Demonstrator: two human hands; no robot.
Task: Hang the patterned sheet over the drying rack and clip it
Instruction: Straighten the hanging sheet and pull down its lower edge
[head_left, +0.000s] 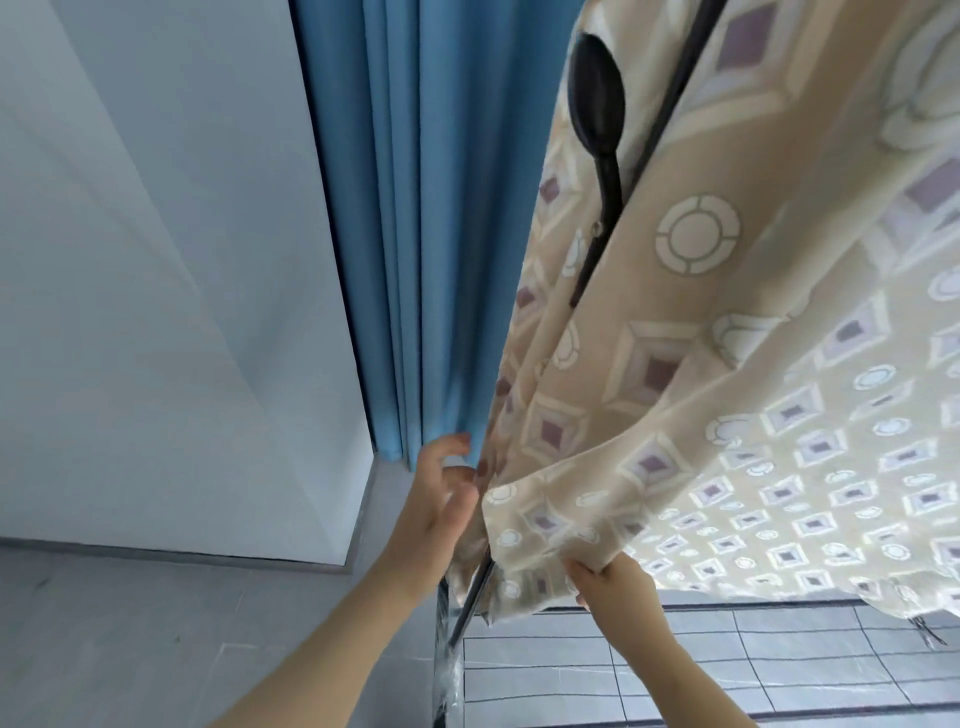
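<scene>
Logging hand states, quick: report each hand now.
Left hand: fingertips at the patterned sheet edge; grip cannot be told.
Right hand: pinching the sheet's lower hem.

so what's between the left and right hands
Head view: between left hand and right hand hangs a fold of patterned sheet, plus the rack bar.

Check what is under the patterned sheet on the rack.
Through the gap between folds of the patterned sheet show a black rack pole and an oval black knob; another dark bar pokes out below the hem. The rest of the rack is covered.
</scene>
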